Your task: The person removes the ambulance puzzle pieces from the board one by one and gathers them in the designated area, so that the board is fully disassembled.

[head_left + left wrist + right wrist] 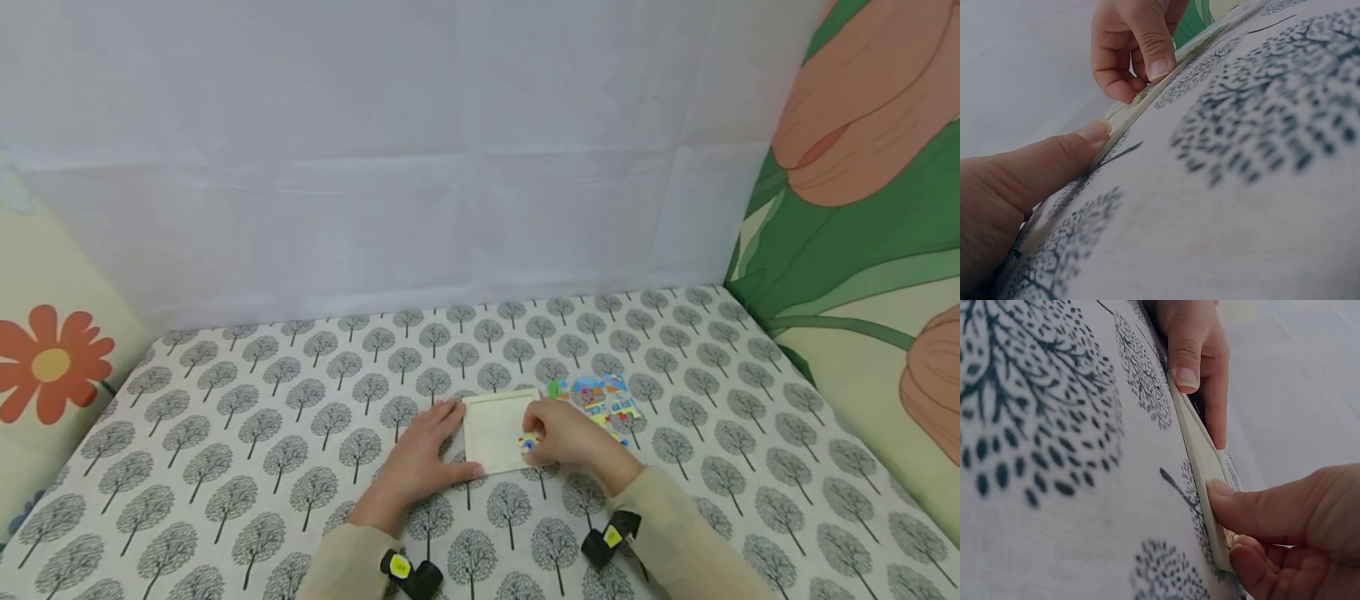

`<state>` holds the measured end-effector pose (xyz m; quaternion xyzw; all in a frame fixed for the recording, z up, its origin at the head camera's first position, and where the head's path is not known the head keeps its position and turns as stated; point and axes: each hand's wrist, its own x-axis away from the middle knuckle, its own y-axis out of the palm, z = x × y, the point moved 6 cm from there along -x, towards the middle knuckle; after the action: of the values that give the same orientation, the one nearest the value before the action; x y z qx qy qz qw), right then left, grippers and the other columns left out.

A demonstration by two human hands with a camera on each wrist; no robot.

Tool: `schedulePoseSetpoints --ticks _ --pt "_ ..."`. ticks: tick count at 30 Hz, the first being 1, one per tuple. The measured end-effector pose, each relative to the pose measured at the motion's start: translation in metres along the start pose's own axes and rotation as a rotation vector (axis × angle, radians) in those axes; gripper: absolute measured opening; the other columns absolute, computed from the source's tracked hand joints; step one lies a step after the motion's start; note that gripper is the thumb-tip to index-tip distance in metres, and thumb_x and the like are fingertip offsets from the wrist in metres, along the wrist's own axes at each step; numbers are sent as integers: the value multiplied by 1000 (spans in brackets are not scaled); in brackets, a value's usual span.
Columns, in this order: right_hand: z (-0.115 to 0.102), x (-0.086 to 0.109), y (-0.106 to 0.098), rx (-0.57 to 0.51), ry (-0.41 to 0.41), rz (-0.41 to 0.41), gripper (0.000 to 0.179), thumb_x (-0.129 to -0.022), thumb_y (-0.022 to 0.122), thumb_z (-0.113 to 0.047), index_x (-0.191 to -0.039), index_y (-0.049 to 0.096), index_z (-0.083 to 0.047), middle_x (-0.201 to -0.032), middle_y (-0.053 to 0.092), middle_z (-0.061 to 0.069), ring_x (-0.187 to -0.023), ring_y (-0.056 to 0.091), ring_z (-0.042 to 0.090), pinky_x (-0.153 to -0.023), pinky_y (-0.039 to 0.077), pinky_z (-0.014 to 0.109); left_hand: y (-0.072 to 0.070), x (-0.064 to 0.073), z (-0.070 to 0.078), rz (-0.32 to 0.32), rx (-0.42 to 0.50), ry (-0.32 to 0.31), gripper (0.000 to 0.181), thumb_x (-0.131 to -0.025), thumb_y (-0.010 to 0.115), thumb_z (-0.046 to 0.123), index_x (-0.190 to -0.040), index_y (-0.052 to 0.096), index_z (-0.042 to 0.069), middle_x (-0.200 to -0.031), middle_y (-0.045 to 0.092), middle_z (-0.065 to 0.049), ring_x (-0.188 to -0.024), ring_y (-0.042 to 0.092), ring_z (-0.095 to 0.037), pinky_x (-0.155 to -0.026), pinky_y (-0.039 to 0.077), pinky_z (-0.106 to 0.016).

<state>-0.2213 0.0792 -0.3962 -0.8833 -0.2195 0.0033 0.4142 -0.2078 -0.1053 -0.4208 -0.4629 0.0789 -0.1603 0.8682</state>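
A shallow off-white puzzle frame (491,433) lies flat on the tablecloth, its bare inner surface facing up. My left hand (422,457) rests at its left side with fingers stretched; the thumb touches the front edge, as the left wrist view also shows. Over the right part of the frame, my right hand (568,435) pinches a small colourful puzzle piece (529,445) between thumb and curled fingers. Beyond that hand, a colourful cluster of puzzle pieces (606,392) lies on the cloth, partly hidden by it. In the right wrist view the pinched piece is mostly covered by the fingers.
The table is covered with a white cloth (300,454) printed with grey trees. A white sheet (360,167) hangs behind it. Flower-patterned panels stand on the left (52,367) and the right (862,250).
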Motion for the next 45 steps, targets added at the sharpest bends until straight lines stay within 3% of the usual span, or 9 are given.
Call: schedulePoseSetpoints --ticks 17,25,40,45 --pt "-1 1 2 -17 26 6 34 -68 76 -2 -84 48 -10 -72 46 3 -66 43 17 -58 38 27 -1 0 -2 3 -11 5 94 -70 73 52 -144 33 9 -151 26 -11 -139 20 -35 -111 18 -55" --pt "-3 9 3 25 0 68 33 -72 75 -6 -86 45 -13 -73 47 2 -62 42 16 -54 37 26 -2 0 1 4 -12 12 93 -71 74 49 -144 34 8 -151 27 -11 -139 20 -35 -111 18 -54" --pt "9 11 3 -188 -35 156 21 -76 70 -2 -89 57 -12 -74 52 0 -58 42 13 -50 38 24 -1 0 0 5 -14 4 93 -71 74 49 -144 33 9 -151 26 -10 -140 19 -34 -111 18 -54" --pt "15 12 0 -359 -26 188 17 -79 67 -1 -95 63 -7 -70 54 0 -55 44 12 -48 39 21 -1 0 0 2 -12 -6 93 -70 74 50 -144 33 9 -152 26 -11 -139 19 -35 -111 18 -55"
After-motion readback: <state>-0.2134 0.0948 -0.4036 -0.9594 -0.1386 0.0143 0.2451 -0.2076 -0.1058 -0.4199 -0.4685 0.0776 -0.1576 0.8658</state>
